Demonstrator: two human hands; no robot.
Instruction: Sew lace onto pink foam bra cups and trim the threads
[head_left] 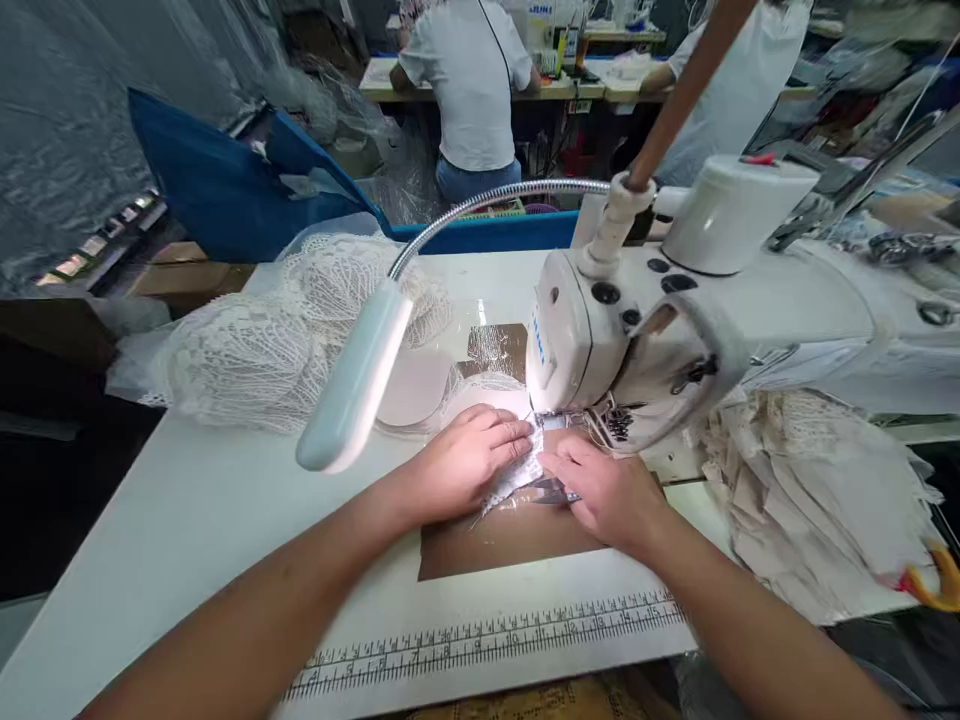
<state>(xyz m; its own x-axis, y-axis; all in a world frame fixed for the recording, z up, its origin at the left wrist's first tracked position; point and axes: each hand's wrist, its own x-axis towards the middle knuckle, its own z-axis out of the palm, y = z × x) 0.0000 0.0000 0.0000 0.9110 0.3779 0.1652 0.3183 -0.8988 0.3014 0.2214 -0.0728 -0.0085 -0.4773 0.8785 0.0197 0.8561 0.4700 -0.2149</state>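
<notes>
Some white lace (511,484) under open left hand (474,456), right hand (606,492) curled alongside (grip unclear)

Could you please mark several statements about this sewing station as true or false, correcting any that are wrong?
1. The left hand rests on white lacy fabric. True.
2. The pale blue-green lamp with the silver flexible neck hangs right of the white sewing machine head. False: the lamp is left of the machine head.
3. A printed black ruler scale runs along the near edge of the white tabletop. True.
4. The orange handle lies beside the heap of white lace on the left. False: the orange handle is at the far right, by the pile of beige fabric pieces.
5. The left hand and the right hand are clasped together. False: the two hands are apart.
</notes>
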